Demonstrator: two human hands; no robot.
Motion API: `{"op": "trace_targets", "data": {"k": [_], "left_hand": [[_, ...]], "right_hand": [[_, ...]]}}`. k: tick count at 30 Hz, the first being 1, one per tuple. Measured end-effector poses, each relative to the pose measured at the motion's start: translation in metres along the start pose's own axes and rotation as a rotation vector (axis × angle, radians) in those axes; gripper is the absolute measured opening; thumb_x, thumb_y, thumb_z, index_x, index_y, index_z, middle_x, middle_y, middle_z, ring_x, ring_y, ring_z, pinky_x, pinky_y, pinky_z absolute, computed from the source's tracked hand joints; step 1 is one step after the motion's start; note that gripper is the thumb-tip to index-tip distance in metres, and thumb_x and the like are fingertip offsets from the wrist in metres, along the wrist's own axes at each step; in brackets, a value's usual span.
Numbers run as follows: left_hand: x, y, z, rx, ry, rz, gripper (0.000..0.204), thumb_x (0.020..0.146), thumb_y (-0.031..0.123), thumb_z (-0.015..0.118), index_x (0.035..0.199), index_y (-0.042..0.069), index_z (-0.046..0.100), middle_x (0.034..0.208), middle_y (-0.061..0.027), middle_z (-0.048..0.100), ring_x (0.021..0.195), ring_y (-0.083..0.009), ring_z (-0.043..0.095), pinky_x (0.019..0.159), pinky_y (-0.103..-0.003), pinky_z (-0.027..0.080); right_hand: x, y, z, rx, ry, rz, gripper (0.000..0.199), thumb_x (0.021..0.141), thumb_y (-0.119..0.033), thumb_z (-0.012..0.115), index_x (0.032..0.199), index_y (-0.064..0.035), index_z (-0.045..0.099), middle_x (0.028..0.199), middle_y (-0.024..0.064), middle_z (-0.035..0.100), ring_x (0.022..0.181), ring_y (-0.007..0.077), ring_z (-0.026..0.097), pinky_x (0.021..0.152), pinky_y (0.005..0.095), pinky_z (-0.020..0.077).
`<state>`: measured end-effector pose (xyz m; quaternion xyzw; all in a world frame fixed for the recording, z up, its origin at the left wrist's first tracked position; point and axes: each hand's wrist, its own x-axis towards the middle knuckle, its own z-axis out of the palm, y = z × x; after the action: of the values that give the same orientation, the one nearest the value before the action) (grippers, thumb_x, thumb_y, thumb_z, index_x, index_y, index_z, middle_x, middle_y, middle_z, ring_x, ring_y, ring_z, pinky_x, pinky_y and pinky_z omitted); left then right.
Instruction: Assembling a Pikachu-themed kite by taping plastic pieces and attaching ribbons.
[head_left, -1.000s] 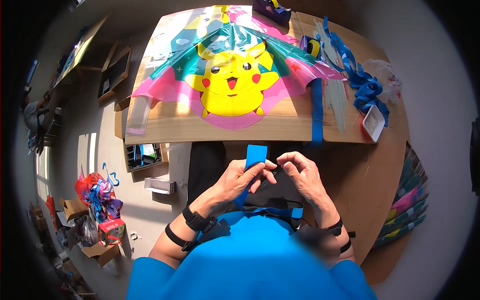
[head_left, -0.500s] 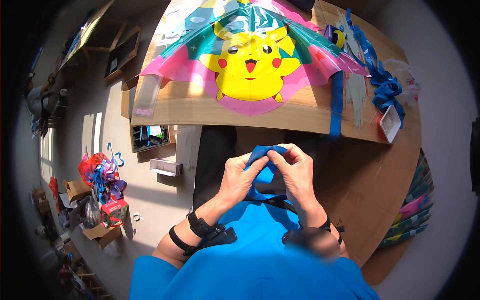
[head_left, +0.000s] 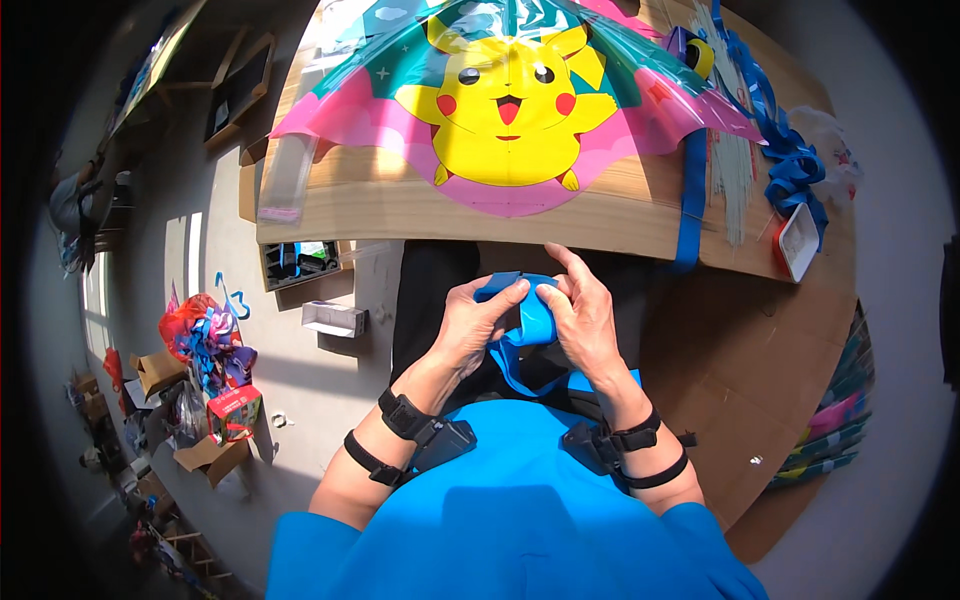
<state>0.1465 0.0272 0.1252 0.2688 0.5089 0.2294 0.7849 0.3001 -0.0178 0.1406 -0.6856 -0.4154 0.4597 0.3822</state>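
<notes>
Between my hands, in front of my lap, is a glossy blue ribbon [head_left: 537, 318], folded over at the top, with a loop hanging below toward my shirt. My left hand [head_left: 468, 322] pinches its left side between thumb and fingers. On the other side my right hand [head_left: 588, 320] presses its thumb on the ribbon, the index finger raised away from it. What lies behind the fold is hidden. Beyond my hands, a plastic kite [head_left: 505, 140] with a yellow cartoon character on pink and teal lies spread over the wooden table [head_left: 400, 215].
Another blue ribbon strip [head_left: 690, 205] hangs over the table's front edge. To its right are thin pale rods [head_left: 735, 190], tangled blue ribbon [head_left: 795, 185] and a red-and-white tray [head_left: 797, 243]. Cardboard boxes [head_left: 212, 455] and a bag of colourful scraps [head_left: 200, 330] stand on the floor at left.
My hands have shifted slightly. My right index finger has lifted off the ribbon and points up, while the fold has turned to show a wider blue face and loop.
</notes>
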Motion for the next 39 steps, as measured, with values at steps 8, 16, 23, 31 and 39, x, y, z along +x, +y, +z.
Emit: {"op": "trace_targets", "data": {"k": [8,16,23,31,39], "left_hand": [[0.026,-0.018,-0.016,-0.347,0.114,0.013,0.020,0.087,0.021,0.075,0.082,0.009,0.060,0.064,0.0054,0.050,0.047,-0.0017,0.035,0.042,-0.020,0.022],[-0.008,-0.032,-0.221,-0.100,0.876,0.218,0.019,0.089,0.021,0.072,0.079,0.014,0.057,0.060,0.0090,0.045,0.042,-0.0011,0.032,0.038,-0.020,0.020],[-0.008,0.033,-0.141,0.584,0.354,0.322,0.044,0.099,0.039,0.057,0.075,0.004,0.071,0.057,0.0067,0.042,0.054,-0.0030,0.038,0.050,-0.022,0.027],[0.060,0.019,-0.049,0.452,0.078,0.313,0.037,0.091,0.022,0.070,0.120,0.000,0.064,0.073,0.0070,0.053,0.065,-0.0017,0.043,0.058,-0.019,0.033],[0.096,0.009,-0.021,0.014,0.152,0.023,0.022,0.088,0.024,0.073,0.092,0.003,0.070,0.074,0.0026,0.062,0.063,-0.0031,0.052,0.054,-0.023,0.044]], "right_hand": [[0.004,0.013,0.015,-0.065,0.317,0.062,0.035,0.097,-0.007,0.055,0.130,0.0029,0.051,0.083,0.0107,0.068,0.071,0.0153,0.064,0.070,0.0277,0.0505],[0.022,0.078,-0.177,1.311,0.455,-0.212,0.010,0.102,-0.013,0.049,0.103,-0.0068,0.056,0.094,0.0074,0.059,0.056,0.0070,0.043,0.053,0.0222,0.0383],[0.066,0.023,-0.033,0.343,0.184,0.138,0.012,0.094,-0.008,0.063,0.105,-0.0014,0.065,0.080,-0.0015,0.062,0.067,0.0017,0.053,0.060,0.0173,0.0422],[0.091,0.060,0.050,0.309,0.325,0.121,0.032,0.088,-0.009,0.070,0.112,0.0030,0.052,0.076,0.0038,0.066,0.070,0.0047,0.058,0.066,0.0197,0.0474],[0.096,0.058,0.048,0.360,0.310,0.169,0.037,0.087,-0.009,0.073,0.112,0.0034,0.049,0.078,0.0065,0.068,0.071,0.0061,0.061,0.066,0.0206,0.0486]]}}
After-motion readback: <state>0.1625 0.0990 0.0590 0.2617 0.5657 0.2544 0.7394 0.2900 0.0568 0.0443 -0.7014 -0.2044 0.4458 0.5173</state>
